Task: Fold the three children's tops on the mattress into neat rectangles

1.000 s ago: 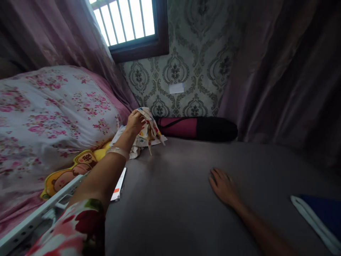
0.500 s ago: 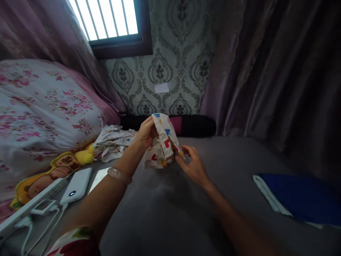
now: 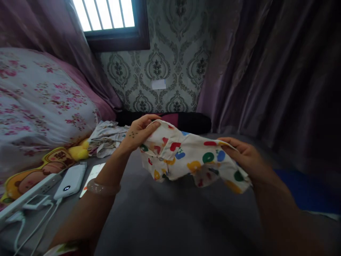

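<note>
A small white garment (image 3: 186,156) printed with coloured shapes hangs stretched between my two hands above the grey bed surface (image 3: 165,220). My left hand (image 3: 138,131) pinches its left upper edge, fingers closed on the cloth. My right hand (image 3: 246,158) grips the right end, fingers closed round it. A bracelet sits on my left wrist.
A heap of pale clothes (image 3: 108,137) lies behind my left hand. At the left are a floral quilt (image 3: 39,103), a yellow cartoon cushion (image 3: 39,170), a white power bank (image 3: 70,179), a phone (image 3: 92,174) and a power strip (image 3: 23,197). A dark bolster (image 3: 186,121) lies by the wall; blue cloth (image 3: 311,192) at right.
My left hand lifted the printed garment off the heap and brought it towards me. My right hand rose from the bed, took its other end, and the cloth is now spread out.
</note>
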Motion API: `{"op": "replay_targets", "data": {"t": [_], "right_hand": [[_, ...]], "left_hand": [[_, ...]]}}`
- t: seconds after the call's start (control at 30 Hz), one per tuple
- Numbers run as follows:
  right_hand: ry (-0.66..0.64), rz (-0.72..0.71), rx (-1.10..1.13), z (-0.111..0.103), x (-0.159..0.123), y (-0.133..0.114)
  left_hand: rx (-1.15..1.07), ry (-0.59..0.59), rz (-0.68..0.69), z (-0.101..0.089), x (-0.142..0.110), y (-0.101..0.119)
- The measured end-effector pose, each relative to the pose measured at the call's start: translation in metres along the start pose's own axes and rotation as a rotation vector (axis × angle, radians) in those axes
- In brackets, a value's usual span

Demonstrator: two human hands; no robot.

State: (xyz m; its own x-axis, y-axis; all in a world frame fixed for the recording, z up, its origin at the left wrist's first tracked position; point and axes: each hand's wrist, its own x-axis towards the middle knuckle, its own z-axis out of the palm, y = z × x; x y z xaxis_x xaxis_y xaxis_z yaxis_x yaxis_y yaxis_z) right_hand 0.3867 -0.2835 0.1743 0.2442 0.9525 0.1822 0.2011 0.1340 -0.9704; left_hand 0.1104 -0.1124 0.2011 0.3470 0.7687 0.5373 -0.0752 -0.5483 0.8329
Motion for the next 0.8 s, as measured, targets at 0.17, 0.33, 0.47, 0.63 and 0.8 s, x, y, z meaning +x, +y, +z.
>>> {"op": "replay_targets", "data": {"t": [0.17, 0.33, 0.47, 0.63, 0.8], "right_hand": [[-0.277, 0.324, -0.095, -0.034, -0.010, 0.038], [-0.570, 0.375, -0.296, -0.046, -0.007, 0.083], [-0.646, 0.288, -0.339, -0.036, 0.001, 0.083], [-0.529, 0.039, -0.170, 0.015, 0.014, 0.068], [-0.339, -0.016, -0.146, 0.046, 0.020, 0.060]], "left_hand": [[0.087, -0.321, -0.175, 0.010, -0.023, -0.015], [0.076, -0.492, -0.246, 0.033, -0.040, -0.055], [0.056, -0.532, -0.258, 0.039, -0.041, -0.056], [0.070, -0.549, -0.239, 0.041, -0.038, -0.045], [0.044, -0.492, -0.359, 0.034, -0.036, -0.059]]}}
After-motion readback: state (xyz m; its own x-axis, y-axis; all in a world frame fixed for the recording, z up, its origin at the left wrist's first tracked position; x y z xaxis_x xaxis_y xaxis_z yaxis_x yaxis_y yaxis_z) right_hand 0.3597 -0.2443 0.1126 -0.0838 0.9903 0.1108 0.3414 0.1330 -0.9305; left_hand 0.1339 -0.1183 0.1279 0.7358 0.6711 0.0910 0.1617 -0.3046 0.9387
